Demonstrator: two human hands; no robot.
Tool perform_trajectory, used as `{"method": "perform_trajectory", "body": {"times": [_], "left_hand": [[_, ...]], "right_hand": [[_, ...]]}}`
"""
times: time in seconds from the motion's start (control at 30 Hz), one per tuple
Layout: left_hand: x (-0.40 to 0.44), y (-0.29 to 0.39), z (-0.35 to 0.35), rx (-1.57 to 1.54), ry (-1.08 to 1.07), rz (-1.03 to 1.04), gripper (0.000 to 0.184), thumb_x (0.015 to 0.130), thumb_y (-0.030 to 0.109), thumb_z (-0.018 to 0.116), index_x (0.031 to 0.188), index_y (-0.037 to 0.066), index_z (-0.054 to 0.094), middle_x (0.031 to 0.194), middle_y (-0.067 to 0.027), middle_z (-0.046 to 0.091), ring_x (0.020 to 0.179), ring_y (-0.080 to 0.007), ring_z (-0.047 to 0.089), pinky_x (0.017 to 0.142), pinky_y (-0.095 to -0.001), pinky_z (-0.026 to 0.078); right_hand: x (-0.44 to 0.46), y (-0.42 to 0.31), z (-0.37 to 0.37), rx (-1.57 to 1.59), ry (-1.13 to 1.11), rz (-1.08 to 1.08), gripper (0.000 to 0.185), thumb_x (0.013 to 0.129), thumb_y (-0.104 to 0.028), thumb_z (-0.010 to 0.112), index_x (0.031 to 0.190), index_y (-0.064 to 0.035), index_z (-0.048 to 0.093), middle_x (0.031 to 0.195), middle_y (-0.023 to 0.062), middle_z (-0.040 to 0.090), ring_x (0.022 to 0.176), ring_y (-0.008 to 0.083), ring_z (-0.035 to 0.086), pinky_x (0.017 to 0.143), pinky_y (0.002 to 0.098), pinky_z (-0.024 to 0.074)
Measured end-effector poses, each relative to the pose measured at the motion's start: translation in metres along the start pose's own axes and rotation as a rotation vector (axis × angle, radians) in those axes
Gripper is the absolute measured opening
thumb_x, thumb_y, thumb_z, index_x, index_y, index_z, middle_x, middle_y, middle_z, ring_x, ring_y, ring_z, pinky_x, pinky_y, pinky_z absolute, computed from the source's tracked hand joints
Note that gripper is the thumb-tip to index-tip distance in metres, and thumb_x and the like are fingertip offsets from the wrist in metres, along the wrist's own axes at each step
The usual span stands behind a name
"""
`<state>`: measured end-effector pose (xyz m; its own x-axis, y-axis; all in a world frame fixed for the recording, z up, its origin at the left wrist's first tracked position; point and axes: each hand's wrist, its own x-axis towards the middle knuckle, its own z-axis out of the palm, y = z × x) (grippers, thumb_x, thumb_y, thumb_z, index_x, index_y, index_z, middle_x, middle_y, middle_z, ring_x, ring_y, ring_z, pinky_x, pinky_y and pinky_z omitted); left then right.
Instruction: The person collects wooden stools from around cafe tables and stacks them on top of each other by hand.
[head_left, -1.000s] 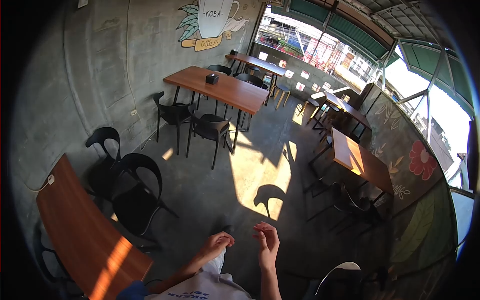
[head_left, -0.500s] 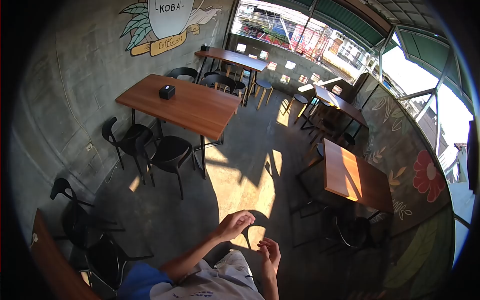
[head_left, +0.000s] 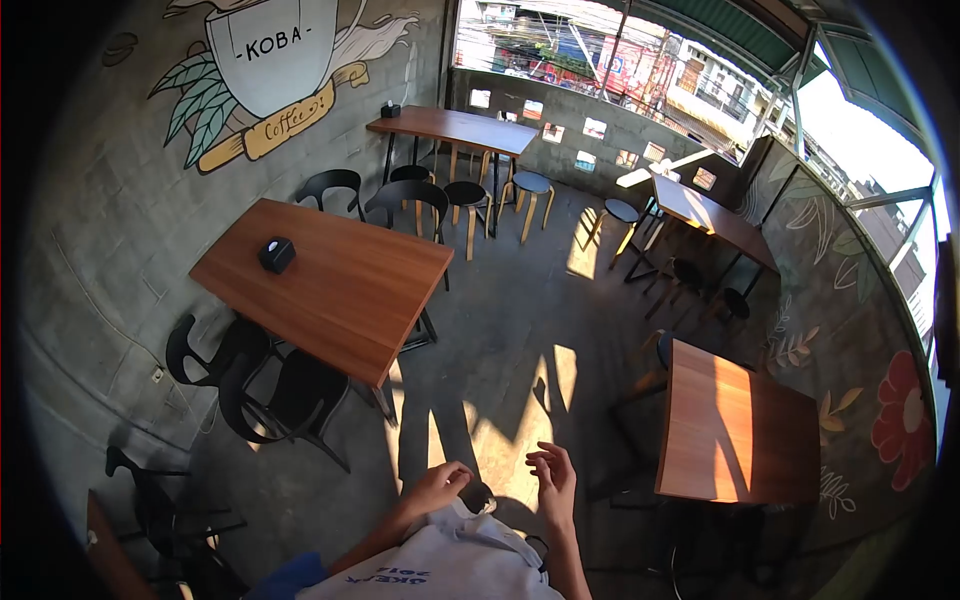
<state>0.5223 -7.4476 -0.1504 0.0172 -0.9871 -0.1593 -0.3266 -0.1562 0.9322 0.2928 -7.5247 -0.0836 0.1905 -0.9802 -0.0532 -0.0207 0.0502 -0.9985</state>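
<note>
Low in the view, my left hand (head_left: 440, 487) hangs in front of my body with its fingers loosely curled and nothing visible in them. My right hand (head_left: 553, 470) is raised a little higher, fingers bent and apart, also holding nothing. The two hands are separate and touch no furniture. Below and between them lies the sunlit concrete floor (head_left: 500, 445). Nearest on the left is a wooden table (head_left: 340, 270) bearing a black tissue box (head_left: 277, 254); to the right stands a smaller wooden table (head_left: 740, 425) with a sunlit strip.
Black chairs (head_left: 310, 395) flank the left table along the wall. Further back are a long table (head_left: 455, 128), round stools (head_left: 531, 184) and another narrow table (head_left: 700, 208). A concrete aisle (head_left: 500, 310) runs between the tables. A coffee cup mural (head_left: 275, 70) covers the left wall.
The view has moved forward, and the tables appear closer. My left hand has come lower and nearer my body; my right hand has risen and its fingers have spread more.
</note>
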Motion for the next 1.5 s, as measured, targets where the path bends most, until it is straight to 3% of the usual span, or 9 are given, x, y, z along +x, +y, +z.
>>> {"method": "perform_trajectory", "body": {"times": [0.17, 0.27, 0.5, 0.6, 0.73, 1.03, 1.23, 1.4, 1.5], "left_hand": [[0.094, -0.002, -0.031, 0.386, -0.506, -0.222, 0.042, 0.095, 0.046, 0.058, 0.116, 0.011, 0.071, 0.110, -0.0131, 0.072, 0.102, -0.0299, 0.068, 0.088, -0.0392, 0.053], [0.157, -0.020, -0.032, 0.123, -0.684, -0.247, 0.047, 0.095, 0.049, 0.060, 0.118, 0.010, 0.072, 0.113, -0.0148, 0.072, 0.107, -0.0285, 0.067, 0.091, -0.0398, 0.051], [0.378, -0.050, -0.069, 0.351, -0.317, -0.319, 0.073, 0.084, 0.061, 0.065, 0.132, 0.006, 0.063, 0.142, -0.0213, 0.053, 0.135, -0.0388, 0.043, 0.113, -0.0451, 0.036], [0.463, -0.034, -0.108, 0.499, -0.403, -0.498, 0.070, 0.082, 0.059, 0.070, 0.128, 0.006, 0.065, 0.131, -0.0214, 0.062, 0.121, -0.0386, 0.058, 0.103, -0.0443, 0.047], [0.541, -0.028, -0.143, 0.485, -0.259, -0.469, 0.040, 0.085, 0.046, 0.072, 0.104, 0.011, 0.074, 0.102, -0.0171, 0.073, 0.097, -0.0363, 0.069, 0.082, -0.0449, 0.054], [0.719, -0.051, -0.167, 0.359, 0.458, -0.446, 0.026, 0.094, 0.036, 0.063, 0.100, 0.013, 0.073, 0.089, -0.0167, 0.072, 0.086, -0.0401, 0.068, 0.072, -0.0469, 0.052], [0.841, -0.066, -0.193, 0.525, 0.496, -0.411, 0.025, 0.097, 0.033, 0.057, 0.095, 0.011, 0.069, 0.089, -0.0159, 0.071, 0.084, -0.0430, 0.067, 0.070, -0.0515, 0.051], [0.935, -0.079, -0.221, 0.728, 0.361, -0.336, 0.027, 0.099, 0.030, 0.054, 0.089, 0.008, 0.066, 0.089, -0.0175, 0.072, 0.081, -0.0427, 0.068, 0.070, -0.0543, 0.052], [0.981, -0.082, -0.229, 0.749, 0.273, -0.350, 0.027, 0.099, 0.030, 0.054, 0.089, 0.007, 0.067, 0.089, -0.0182, 0.072, 0.081, -0.0431, 0.069, 0.070, -0.0550, 0.053]], "right_hand": [[0.138, -0.021, -0.014, -0.073, -0.159, 0.037, 0.032, 0.103, -0.019, 0.058, 0.128, 0.0003, 0.056, 0.107, 0.0111, 0.069, 0.100, 0.0167, 0.065, 0.085, 0.0290, 0.0493], [0.209, -0.003, -0.023, -0.197, -0.285, 0.115, 0.030, 0.103, -0.020, 0.057, 0.126, -0.0017, 0.058, 0.105, 0.0110, 0.071, 0.099, 0.0178, 0.067, 0.085, 0.0310, 0.0516], [0.366, 0.103, -0.082, -0.788, -0.623, 0.475, 0.040, 0.096, -0.033, 0.061, 0.120, -0.0015, 0.067, 0.109, 0.0177, 0.072, 0.098, 0.0293, 0.071, 0.087, 0.0375, 0.0539], [0.427, 0.110, -0.107, -0.796, -0.785, 0.547, 0.039, 0.097, -0.035, 0.062, 0.112, 0.0001, 0.069, 0.100, 0.0147, 0.074, 0.093, 0.0265, 0.070, 0.085, 0.0357, 0.0532], [0.513, 0.076, -0.106, -0.495, -0.698, 0.640, 0.028, 0.098, -0.027, 0.063, 0.102, -0.0002, 0.067, 0.082, 0.0096, 0.067, 0.078, 0.0176, 0.060, 0.073, 0.0345, 0.0492], [0.702, 0.087, -0.071, -0.758, -0.175, 0.421, 0.018, 0.099, -0.016, 0.055, 0.096, 0.0019, 0.058, 0.086, 0.0234, 0.066, 0.083, 0.0385, 0.064, 0.075, 0.0441, 0.0490], [0.864, 0.119, -0.059, -0.905, -0.152, 0.301, 0.008, 0.095, -0.005, 0.053, 0.097, 0.0020, 0.052, 0.090, 0.0288, 0.066, 0.088, 0.0511, 0.061, 0.076, 0.0542, 0.0467], [0.987, 0.144, -0.053, -1.004, -0.372, 0.274, 0.025, 0.080, 0.003, 0.056, 0.104, 0.0035, 0.050, 0.099, 0.0279, 0.069, 0.097, 0.0462, 0.066, 0.086, 0.0529, 0.0514], [1.041, 0.146, -0.051, -0.968, -0.549, 0.366, 0.024, 0.087, -0.008, 0.058, 0.108, 0.0019, 0.056, 0.101, 0.0284, 0.069, 0.100, 0.0466, 0.065, 0.088, 0.0509, 0.0508]]}}
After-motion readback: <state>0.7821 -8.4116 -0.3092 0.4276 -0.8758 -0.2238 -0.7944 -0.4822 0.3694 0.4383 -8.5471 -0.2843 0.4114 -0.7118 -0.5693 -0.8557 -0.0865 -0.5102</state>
